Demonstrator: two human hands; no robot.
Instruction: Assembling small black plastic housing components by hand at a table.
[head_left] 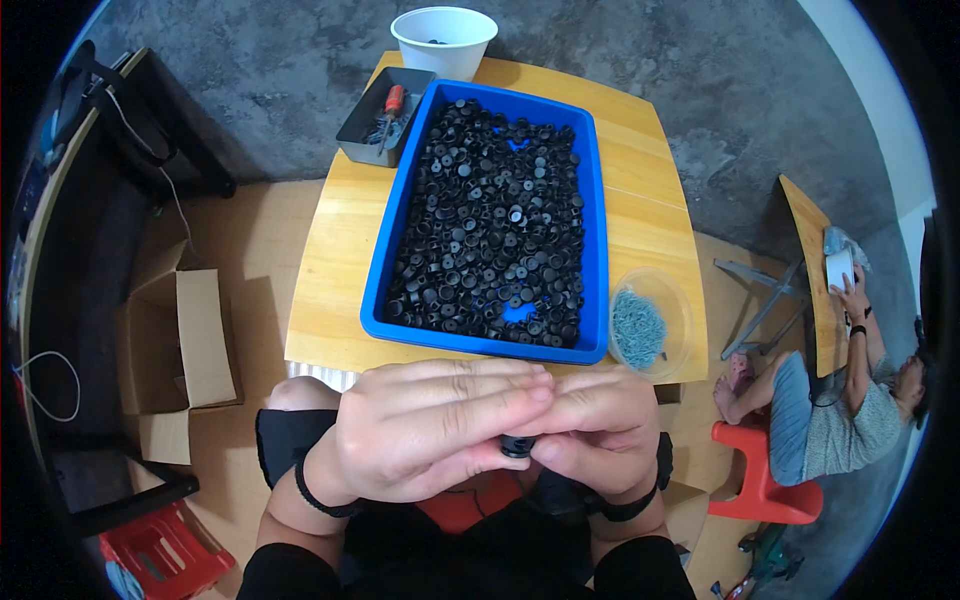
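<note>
My left hand (430, 425) and my right hand (600, 425) meet just off the near edge of the table, over my lap. Between them is a small round black plastic part (516, 446), mostly hidden by my fingers. Both thumbs press at it from below, and the left fingers reach across the top to touch the right ones. Beyond my hands lies a blue tray (485, 345) heaped with many small black plastic parts (490, 220). A clear round tub of grey screws (638, 328) stands beside the tray, nearest my right hand.
A grey bin (360, 125) with a red-handled screwdriver (392, 103) and a white bucket (445, 45) stand at the table's far left. An open cardboard box (205, 340) is on the floor at left. At right, another person works by a red stool (760, 480) and folding table (815, 270).
</note>
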